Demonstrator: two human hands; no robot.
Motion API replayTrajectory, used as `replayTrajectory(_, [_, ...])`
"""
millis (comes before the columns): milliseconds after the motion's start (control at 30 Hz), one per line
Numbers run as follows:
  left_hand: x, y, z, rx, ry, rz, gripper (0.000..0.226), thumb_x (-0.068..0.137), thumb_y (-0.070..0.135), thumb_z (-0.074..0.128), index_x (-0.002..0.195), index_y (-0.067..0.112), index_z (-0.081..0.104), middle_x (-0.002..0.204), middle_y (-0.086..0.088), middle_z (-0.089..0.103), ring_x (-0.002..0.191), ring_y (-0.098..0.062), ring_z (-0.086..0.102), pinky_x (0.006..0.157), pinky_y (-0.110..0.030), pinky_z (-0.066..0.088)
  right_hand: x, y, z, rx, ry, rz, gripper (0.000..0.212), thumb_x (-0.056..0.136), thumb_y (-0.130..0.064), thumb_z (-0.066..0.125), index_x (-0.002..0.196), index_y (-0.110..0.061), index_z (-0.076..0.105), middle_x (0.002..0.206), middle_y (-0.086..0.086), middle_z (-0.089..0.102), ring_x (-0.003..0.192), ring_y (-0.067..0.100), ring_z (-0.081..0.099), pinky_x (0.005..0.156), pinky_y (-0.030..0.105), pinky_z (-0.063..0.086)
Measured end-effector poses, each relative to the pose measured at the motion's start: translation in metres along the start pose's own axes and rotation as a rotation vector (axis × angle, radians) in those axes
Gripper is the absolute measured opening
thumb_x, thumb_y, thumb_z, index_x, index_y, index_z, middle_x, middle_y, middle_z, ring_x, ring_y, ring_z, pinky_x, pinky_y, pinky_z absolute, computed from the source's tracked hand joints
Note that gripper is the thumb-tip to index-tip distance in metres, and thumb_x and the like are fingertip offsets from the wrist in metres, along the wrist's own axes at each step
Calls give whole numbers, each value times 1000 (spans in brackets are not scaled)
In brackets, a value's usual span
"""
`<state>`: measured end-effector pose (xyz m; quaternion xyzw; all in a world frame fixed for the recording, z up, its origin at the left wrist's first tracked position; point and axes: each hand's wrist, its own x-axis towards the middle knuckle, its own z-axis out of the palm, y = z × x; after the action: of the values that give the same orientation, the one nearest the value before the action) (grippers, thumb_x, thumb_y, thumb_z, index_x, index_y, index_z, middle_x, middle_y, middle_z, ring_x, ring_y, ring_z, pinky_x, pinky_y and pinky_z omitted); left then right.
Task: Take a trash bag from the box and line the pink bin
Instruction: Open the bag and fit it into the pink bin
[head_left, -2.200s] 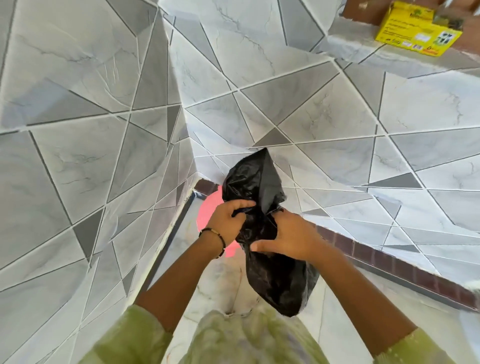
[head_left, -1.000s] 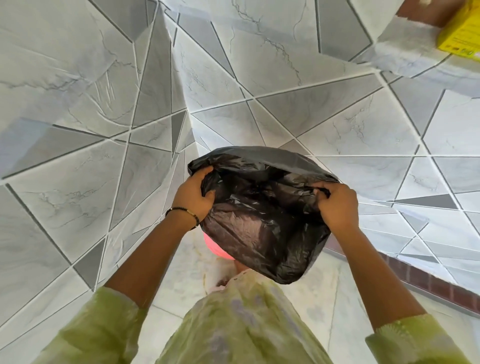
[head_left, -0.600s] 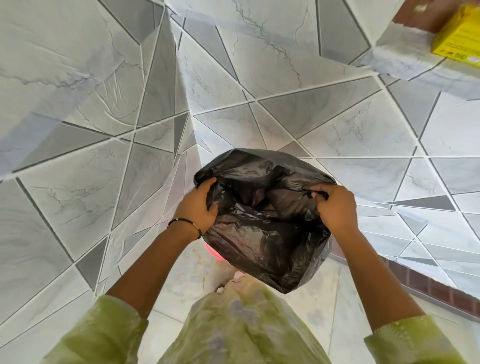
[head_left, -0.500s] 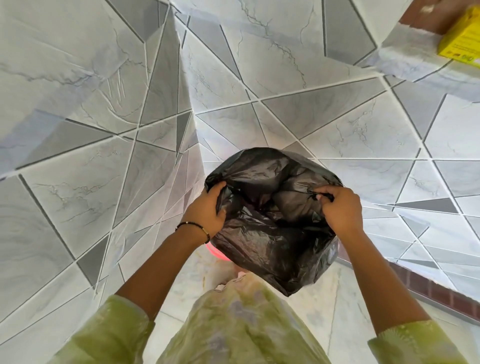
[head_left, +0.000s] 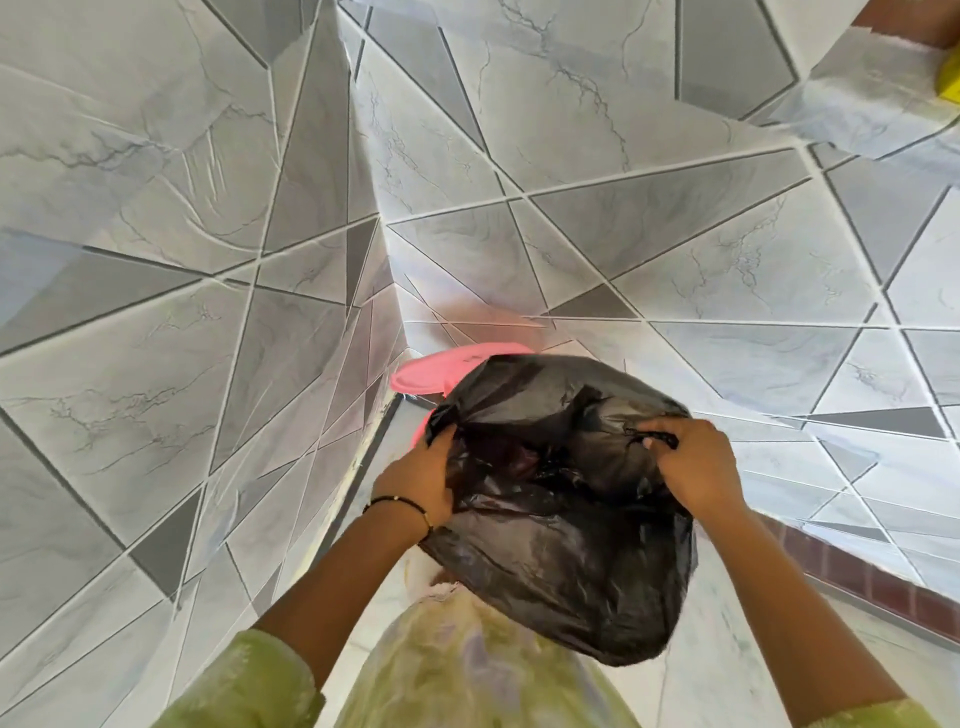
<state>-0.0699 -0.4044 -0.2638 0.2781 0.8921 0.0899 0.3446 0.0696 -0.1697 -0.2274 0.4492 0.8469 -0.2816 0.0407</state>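
Grey marble-patterned tiled walls (head_left: 597, 234) meet at a corner. There the round pink plastic bin (head_left: 447, 364) sits on the floor, directly below the crinkled black plastic trash bag (head_left: 561, 519). The left hand (head_left: 423, 480) and right hand (head_left: 696, 467) each grip its mouth edge, fingers curled, equally near.

A: Walls (head_left: 597, 249) tiled grey-white marble, cut into triangles by pale grout; corner seam left of centre.
B: Noted. Pale marbled floor (head_left: 769, 675), dark red-brown skirting (head_left: 857, 571) along right wall. Bright, even light.
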Motion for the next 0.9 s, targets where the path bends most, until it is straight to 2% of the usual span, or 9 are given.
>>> replayTrajectory(167, [35,-47,9,-83,-3,-199,80,83,24,57,147,32,10,145,-13,37,120,-41,49,104,-50,39,28,-2,59,-78,-137,-7,34,88,-12,54,120,-22,63,119,13,65,107,33,60,91,34,46])
replayTrajectory(400, [104,-84,69,-95,-29,-275,83,84,19,59,147,31,6,139,-13,46,113,-37,55,100,-47,44,74,11,169,-61,-127,-48,38,92,-8,46,127,-18,56,113,17,66,97,37,62,83,35,48])
replayTrajectory(467, [119,-91,86,-90,-29,-289,85,84,19,59,147,32,4,140,-12,44,112,-37,56,98,-47,45,82,18,190,-24,-69,-61,29,92,-8,47,117,-9,62,105,17,69,91,37,63,78,34,47])
replayTrajectory(533, [134,-102,101,-132,1,-309,84,83,16,58,148,30,6,145,-13,38,115,-40,53,98,-48,42,92,29,210,26,-15,-69,20,92,-7,49,92,-2,68,83,19,68,74,37,61,67,32,43])
replayTrajectory(600, [146,-115,112,-154,52,-341,76,81,13,57,146,24,18,143,-16,38,112,-46,52,95,-51,42,102,40,226,82,41,-45,26,89,-3,50,63,-3,55,56,15,53,52,31,48,55,31,34])
replayTrajectory(667, [154,-130,122,-140,106,-383,59,81,16,57,136,12,35,138,-19,43,106,-50,54,92,-54,44,111,47,237,97,64,-39,30,85,3,49,57,-5,44,45,5,39,43,22,36,47,27,23])
replayTrajectory(733, [165,-143,136,-104,100,-400,53,81,18,57,130,6,39,135,-19,45,102,-50,55,90,-54,45,122,54,252,52,6,-60,21,85,3,48,65,1,52,53,11,49,49,29,45,47,29,29])
replayTrajectory(800, [176,-153,151,-76,56,-388,55,81,19,56,131,7,37,133,-18,46,102,-49,56,89,-53,45,133,60,273,-83,-123,-68,16,89,-7,48,88,1,62,77,20,64,70,39,58,58,34,41])
replayTrajectory(900, [194,-168,175,10,-50,-354,58,81,23,55,134,18,33,130,-15,48,102,-44,57,88,-48,47,148,73,302,-390,-478,-72,43,88,-17,50,131,-16,47,112,20,64,99,41,59,79,39,48])
